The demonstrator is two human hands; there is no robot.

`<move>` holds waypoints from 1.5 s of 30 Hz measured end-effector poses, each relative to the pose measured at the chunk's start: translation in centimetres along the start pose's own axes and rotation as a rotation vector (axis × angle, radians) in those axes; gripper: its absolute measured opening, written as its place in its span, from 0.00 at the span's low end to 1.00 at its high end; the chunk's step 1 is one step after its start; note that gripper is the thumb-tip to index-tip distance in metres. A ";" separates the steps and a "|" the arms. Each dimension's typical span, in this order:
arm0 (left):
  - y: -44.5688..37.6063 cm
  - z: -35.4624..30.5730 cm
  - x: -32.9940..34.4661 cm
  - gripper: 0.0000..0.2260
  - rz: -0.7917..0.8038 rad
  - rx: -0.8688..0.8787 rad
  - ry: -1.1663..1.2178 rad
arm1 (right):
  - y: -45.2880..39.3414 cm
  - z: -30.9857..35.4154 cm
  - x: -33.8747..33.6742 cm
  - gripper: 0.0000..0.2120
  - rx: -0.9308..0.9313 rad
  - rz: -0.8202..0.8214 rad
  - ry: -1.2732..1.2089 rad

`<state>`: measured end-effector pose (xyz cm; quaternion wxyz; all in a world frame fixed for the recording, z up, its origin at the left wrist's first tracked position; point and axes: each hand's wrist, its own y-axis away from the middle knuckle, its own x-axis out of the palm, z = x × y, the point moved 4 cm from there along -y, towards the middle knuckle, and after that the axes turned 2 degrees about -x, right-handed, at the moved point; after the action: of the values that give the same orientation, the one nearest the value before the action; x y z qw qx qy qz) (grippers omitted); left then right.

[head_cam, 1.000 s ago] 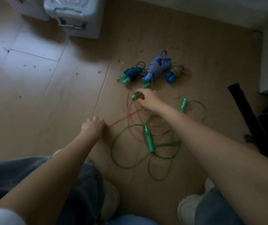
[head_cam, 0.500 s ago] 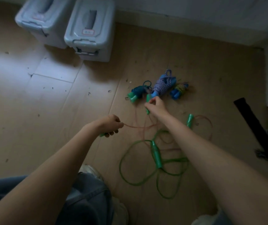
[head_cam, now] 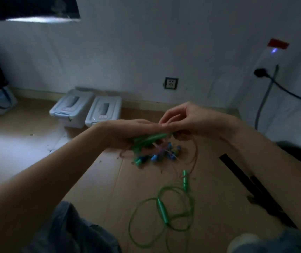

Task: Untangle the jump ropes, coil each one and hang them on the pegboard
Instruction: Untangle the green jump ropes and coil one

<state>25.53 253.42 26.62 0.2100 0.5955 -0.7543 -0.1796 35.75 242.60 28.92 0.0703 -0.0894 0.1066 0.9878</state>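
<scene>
Holding two green plastic rope handles [head_cam: 150, 138] level at frame centre, my left hand [head_cam: 127, 132] grips them. My right hand [head_cam: 184, 117], touching it, pinches the thin reddish cord [head_cam: 194, 154] trailing down toward the lower right.

Two lidded storage bins [head_cam: 71, 107] [head_cam: 103, 111] side by side on the floor [head_cam: 27, 143], backs to the wall [head_cam: 164, 42], left of centre. Wall socket [head_cam: 171, 83] above the skirting, right of the bins. Both hands raised mid-frame, before the bins: left hand [head_cam: 127, 133] holding jump rope handles [head_cam: 151, 138], right hand [head_cam: 186, 117] just right of it, touching. Cord [head_cam: 194, 154] hangs from the hands to the floor. Bundled ropes [head_cam: 157, 156] on the floor beneath the hands. Loose jump rope [head_cam: 162, 210] lies nearer, right of the knee [head_cam: 69, 230]. Plug and cable [head_cam: 266, 75] on the far-right wall.
</scene>
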 end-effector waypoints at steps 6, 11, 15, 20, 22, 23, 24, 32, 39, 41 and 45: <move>3.0 -0.7 2.0 0.20 -0.032 -0.046 -0.149 | 2.8 1.2 0.3 0.04 -0.116 -0.364 0.203; 5.3 -1.7 0.2 0.29 -0.240 -0.214 -0.450 | 5.7 1.0 -4.2 0.05 -0.092 -0.910 0.280; 7.3 -1.3 -1.5 0.27 -0.327 -0.405 -0.751 | 6.8 0.8 -6.8 0.05 0.015 -1.020 0.418; 7.6 -2.8 -0.5 0.15 -0.271 -0.217 -0.672 | 5.7 -1.8 -4.0 0.34 0.509 -0.340 0.968; 6.7 -3.3 0.7 0.08 -0.205 -0.194 -0.650 | 4.9 -0.6 -1.2 0.33 0.248 -0.229 0.735; 6.1 -3.4 1.3 0.05 -0.167 -0.195 -0.673 | 4.6 -0.2 0.4 0.30 0.168 -0.120 0.547; 5.6 -3.6 1.8 0.03 -0.141 -0.192 -0.700 | 4.4 -0.1 1.7 0.25 0.132 -0.024 0.372; 2.8 -3.5 2.4 0.04 -0.117 -0.050 -0.724 | 6.0 0.2 2.5 0.07 -0.029 -0.173 0.069; -0.4 -1.5 1.6 0.08 -0.161 -0.077 -0.520 | 5.8 -2.0 0.4 0.08 0.003 -0.507 0.146; -0.7 -1.1 1.2 0.07 -0.150 -0.076 -0.464 | 5.7 -2.3 -0.3 0.07 0.015 -0.569 0.123; -0.9 -0.9 0.8 0.06 -0.143 -0.059 -0.373 | 5.6 -2.7 -0.7 0.06 0.029 -0.574 0.114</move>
<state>26.59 252.38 27.04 0.0705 0.5974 -0.7305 -0.3233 35.94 236.53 27.60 0.3423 -0.1703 0.0948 0.9192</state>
